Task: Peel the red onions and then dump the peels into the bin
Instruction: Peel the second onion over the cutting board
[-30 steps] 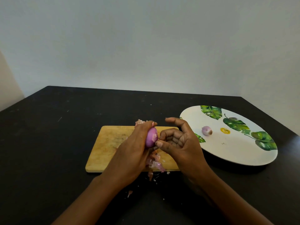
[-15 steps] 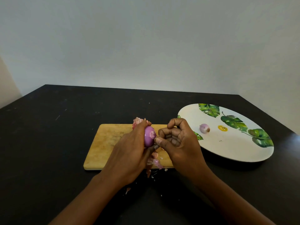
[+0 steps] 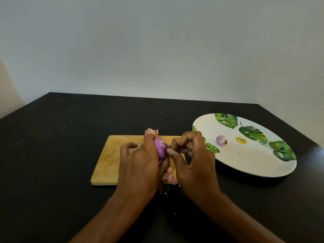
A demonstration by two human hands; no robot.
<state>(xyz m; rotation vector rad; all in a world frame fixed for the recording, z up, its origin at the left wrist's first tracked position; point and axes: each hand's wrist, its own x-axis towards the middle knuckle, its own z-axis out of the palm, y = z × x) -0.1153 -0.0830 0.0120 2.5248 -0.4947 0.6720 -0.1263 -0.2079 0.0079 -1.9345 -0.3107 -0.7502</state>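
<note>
My left hand (image 3: 140, 165) grips a nearly bare red onion (image 3: 161, 149) above the board (image 3: 108, 155); my right hand (image 3: 194, 160) pinches its skin. One peeled onion (image 3: 221, 140) lies on the plate (image 3: 263, 174); the peels (image 3: 169, 178) are not yet binned.

Left hand (image 3: 140, 163) and right hand (image 3: 194, 162) meet over the right half of the board (image 3: 108, 160), gripping and pinching one onion (image 3: 160, 148). Left of the left hand: bare board, then open table (image 3: 52, 155). Beyond the hands: a peel heap (image 3: 151, 132) at the board's far edge, then open table to the wall (image 3: 157, 50). Just right of the right hand: a plate (image 3: 254, 165) bearing a second onion (image 3: 221, 140). Beneath the hands: loose peels (image 3: 169, 178).
</note>
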